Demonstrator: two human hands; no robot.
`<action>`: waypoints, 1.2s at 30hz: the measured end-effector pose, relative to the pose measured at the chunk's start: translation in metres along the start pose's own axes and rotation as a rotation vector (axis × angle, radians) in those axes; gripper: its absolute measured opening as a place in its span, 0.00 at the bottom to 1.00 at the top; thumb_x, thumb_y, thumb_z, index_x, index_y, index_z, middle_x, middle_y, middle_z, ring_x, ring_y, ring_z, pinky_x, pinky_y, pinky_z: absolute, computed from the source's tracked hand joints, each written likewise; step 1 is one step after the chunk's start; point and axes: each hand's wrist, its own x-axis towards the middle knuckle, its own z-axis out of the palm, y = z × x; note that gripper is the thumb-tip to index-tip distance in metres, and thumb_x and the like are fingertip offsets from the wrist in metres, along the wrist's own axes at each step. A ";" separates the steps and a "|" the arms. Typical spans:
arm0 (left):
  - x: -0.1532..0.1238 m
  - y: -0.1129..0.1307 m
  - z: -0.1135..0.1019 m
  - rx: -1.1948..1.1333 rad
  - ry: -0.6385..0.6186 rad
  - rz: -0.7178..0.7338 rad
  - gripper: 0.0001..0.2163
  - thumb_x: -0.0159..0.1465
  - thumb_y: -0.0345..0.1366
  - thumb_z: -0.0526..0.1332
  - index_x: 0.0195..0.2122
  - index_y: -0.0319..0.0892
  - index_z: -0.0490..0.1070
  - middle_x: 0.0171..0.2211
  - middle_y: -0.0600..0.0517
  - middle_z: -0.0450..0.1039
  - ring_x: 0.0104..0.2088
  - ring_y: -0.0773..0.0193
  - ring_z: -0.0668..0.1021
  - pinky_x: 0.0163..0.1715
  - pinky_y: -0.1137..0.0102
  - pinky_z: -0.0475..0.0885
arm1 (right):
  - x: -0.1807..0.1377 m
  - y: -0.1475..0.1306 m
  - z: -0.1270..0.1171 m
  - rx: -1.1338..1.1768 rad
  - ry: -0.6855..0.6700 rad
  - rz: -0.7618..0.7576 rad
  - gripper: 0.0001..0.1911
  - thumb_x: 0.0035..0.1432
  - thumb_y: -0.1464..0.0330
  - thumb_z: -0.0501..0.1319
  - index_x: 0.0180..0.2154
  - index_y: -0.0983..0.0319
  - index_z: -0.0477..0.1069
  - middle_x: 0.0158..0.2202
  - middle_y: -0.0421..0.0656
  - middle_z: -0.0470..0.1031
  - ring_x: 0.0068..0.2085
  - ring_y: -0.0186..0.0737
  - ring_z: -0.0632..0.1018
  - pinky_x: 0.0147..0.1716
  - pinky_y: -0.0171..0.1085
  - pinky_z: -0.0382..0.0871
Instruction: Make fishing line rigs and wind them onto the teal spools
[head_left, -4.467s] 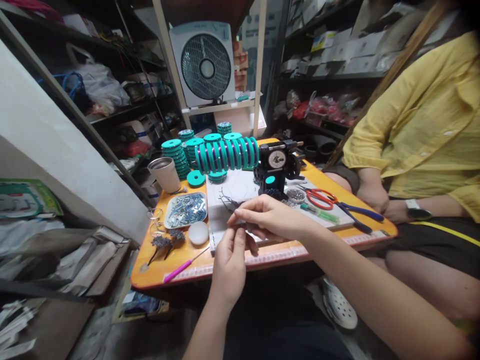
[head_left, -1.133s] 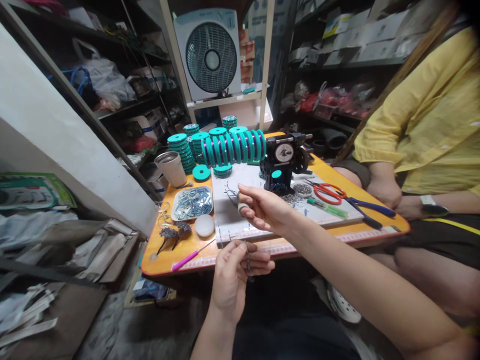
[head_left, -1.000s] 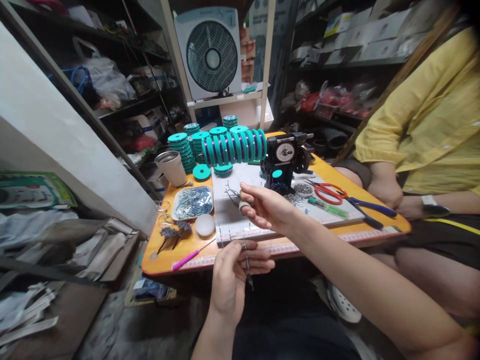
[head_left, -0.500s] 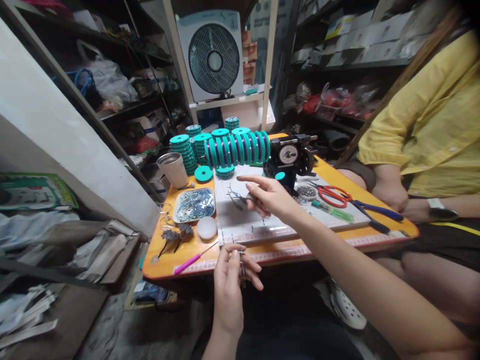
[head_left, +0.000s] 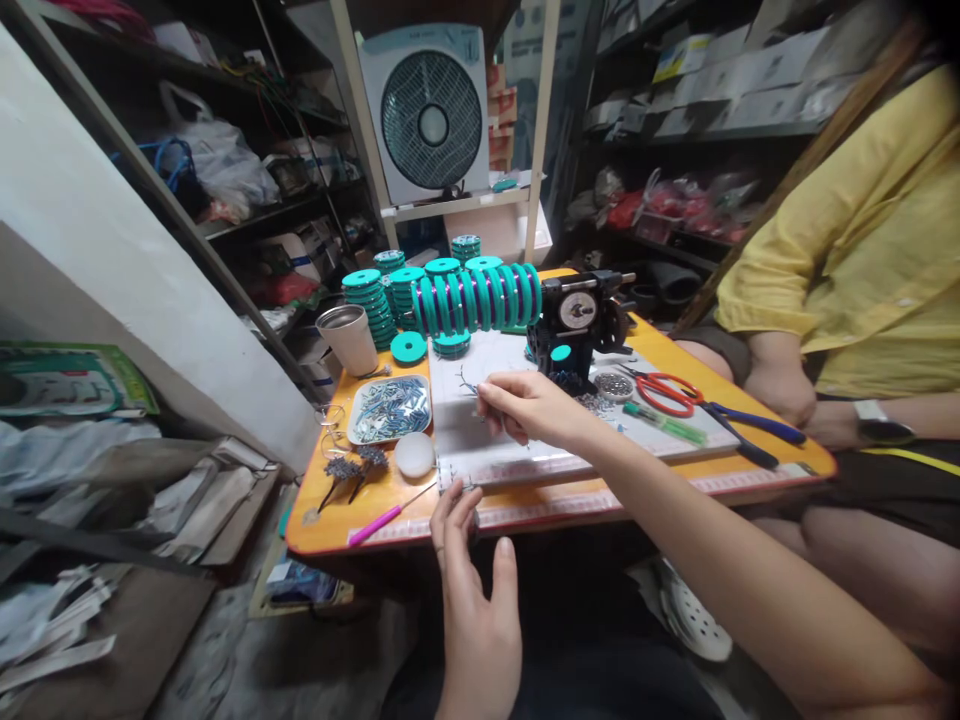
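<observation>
My right hand (head_left: 529, 408) rests on the white work board (head_left: 495, 455), thumb and forefinger pinched on a thin dark wire piece (head_left: 471, 386) that lies among a few others. My left hand (head_left: 474, 590) is raised in front of the orange table (head_left: 600, 495). Its fingers are spread and their tips touch the board's front edge; I see nothing held in it. Behind the board, a row of teal spools (head_left: 480, 295) sits on a rod that runs into a black winding machine (head_left: 579, 322) with a dial.
Stacked teal spools (head_left: 366, 300), a metal cup (head_left: 346, 338), a tray of small blue-silver pieces (head_left: 388, 408), a white disc (head_left: 415, 455) and a pink-handled tool (head_left: 382, 518) lie to the left. Red scissors (head_left: 660, 390) and blue-handled pliers (head_left: 742, 425) lie to the right. A person in a yellow shirt (head_left: 847, 250) sits close by.
My left hand rose from below the table edge to the board's front edge and opened; the thin wire it held is no longer in it. My right hand came down onto the wire pieces.
</observation>
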 end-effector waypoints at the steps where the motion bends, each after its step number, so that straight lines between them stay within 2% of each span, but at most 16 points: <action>1: 0.003 0.002 0.000 0.049 0.022 0.039 0.17 0.67 0.35 0.55 0.56 0.50 0.60 0.64 0.46 0.51 0.64 0.55 0.59 0.61 0.58 0.58 | -0.006 -0.004 -0.002 0.042 -0.035 0.017 0.17 0.64 0.61 0.54 0.29 0.66 0.67 0.20 0.38 0.69 0.14 0.24 0.63 0.13 0.26 0.55; 3: 0.011 0.012 0.000 0.105 0.057 0.142 0.17 0.66 0.32 0.55 0.56 0.49 0.62 0.61 0.46 0.56 0.63 0.55 0.60 0.61 0.58 0.58 | -0.015 -0.012 -0.005 0.129 -0.100 0.039 0.17 0.64 0.59 0.53 0.30 0.66 0.67 0.18 0.37 0.69 0.12 0.24 0.61 0.11 0.26 0.51; 6: 0.028 0.035 0.000 0.068 -0.021 0.278 0.19 0.66 0.31 0.55 0.58 0.47 0.61 0.59 0.45 0.62 0.61 0.55 0.63 0.59 0.60 0.59 | -0.025 -0.023 -0.008 0.221 -0.164 0.042 0.18 0.64 0.58 0.54 0.31 0.66 0.68 0.17 0.37 0.68 0.11 0.24 0.59 0.09 0.25 0.48; 8: 0.038 0.050 0.002 0.000 -0.118 0.188 0.18 0.68 0.33 0.52 0.60 0.47 0.60 0.61 0.46 0.60 0.62 0.56 0.62 0.59 0.62 0.58 | -0.029 -0.029 -0.008 0.312 -0.215 0.055 0.18 0.64 0.59 0.54 0.32 0.67 0.70 0.17 0.38 0.69 0.11 0.23 0.60 0.09 0.24 0.48; 11: 0.049 0.062 0.007 -0.221 -0.174 0.037 0.15 0.70 0.39 0.49 0.55 0.45 0.65 0.56 0.46 0.66 0.57 0.58 0.67 0.56 0.66 0.61 | -0.033 -0.034 -0.005 0.524 -0.278 0.096 0.16 0.63 0.61 0.55 0.32 0.68 0.70 0.18 0.40 0.71 0.11 0.23 0.61 0.10 0.23 0.51; 14: 0.055 0.063 0.010 -0.446 -0.301 -0.127 0.15 0.70 0.44 0.48 0.46 0.42 0.68 0.46 0.46 0.72 0.45 0.60 0.73 0.44 0.68 0.67 | -0.036 -0.034 -0.002 0.662 -0.296 0.137 0.14 0.63 0.61 0.56 0.33 0.67 0.69 0.21 0.42 0.74 0.11 0.25 0.63 0.11 0.25 0.58; 17: 0.052 0.059 0.012 -0.505 -0.422 -0.222 0.15 0.70 0.45 0.48 0.41 0.40 0.68 0.37 0.48 0.72 0.32 0.67 0.71 0.32 0.73 0.66 | -0.037 -0.027 0.001 0.699 -0.280 0.173 0.13 0.62 0.61 0.56 0.33 0.66 0.67 0.21 0.43 0.74 0.11 0.26 0.65 0.08 0.24 0.54; 20: 0.040 0.052 0.014 -0.496 -0.383 -0.279 0.16 0.69 0.44 0.51 0.32 0.38 0.68 0.25 0.53 0.67 0.24 0.72 0.66 0.26 0.76 0.62 | -0.035 -0.016 0.004 0.718 -0.253 0.209 0.16 0.62 0.58 0.55 0.31 0.65 0.64 0.20 0.41 0.73 0.10 0.25 0.63 0.07 0.23 0.50; 24: 0.021 0.049 0.016 -0.735 -0.354 -0.413 0.17 0.69 0.44 0.50 0.27 0.39 0.63 0.16 0.57 0.61 0.19 0.73 0.65 0.23 0.76 0.63 | -0.032 -0.001 0.013 0.763 -0.213 0.308 0.19 0.61 0.55 0.56 0.27 0.62 0.59 0.15 0.33 0.64 0.08 0.22 0.55 0.05 0.22 0.44; 26: 0.013 0.049 0.014 -0.833 -0.367 -0.490 0.17 0.69 0.44 0.49 0.28 0.39 0.62 0.15 0.55 0.63 0.18 0.70 0.69 0.20 0.77 0.64 | -0.032 0.003 0.016 0.778 -0.194 0.340 0.19 0.60 0.55 0.56 0.27 0.62 0.58 0.14 0.32 0.62 0.08 0.22 0.54 0.05 0.22 0.44; 29: 0.005 0.048 0.009 -0.854 -0.401 -0.568 0.17 0.70 0.43 0.47 0.28 0.39 0.62 0.16 0.52 0.69 0.17 0.66 0.74 0.16 0.77 0.65 | -0.033 0.005 0.019 0.787 -0.165 0.362 0.19 0.60 0.55 0.57 0.26 0.62 0.59 0.14 0.34 0.63 0.08 0.23 0.54 0.05 0.22 0.44; 36: -0.008 0.036 0.001 -0.899 -0.461 -0.658 0.17 0.71 0.43 0.45 0.30 0.38 0.63 0.16 0.49 0.73 0.14 0.64 0.76 0.16 0.76 0.68 | -0.033 0.007 0.019 0.781 -0.128 0.366 0.19 0.60 0.56 0.57 0.26 0.63 0.60 0.14 0.34 0.63 0.09 0.23 0.55 0.05 0.22 0.44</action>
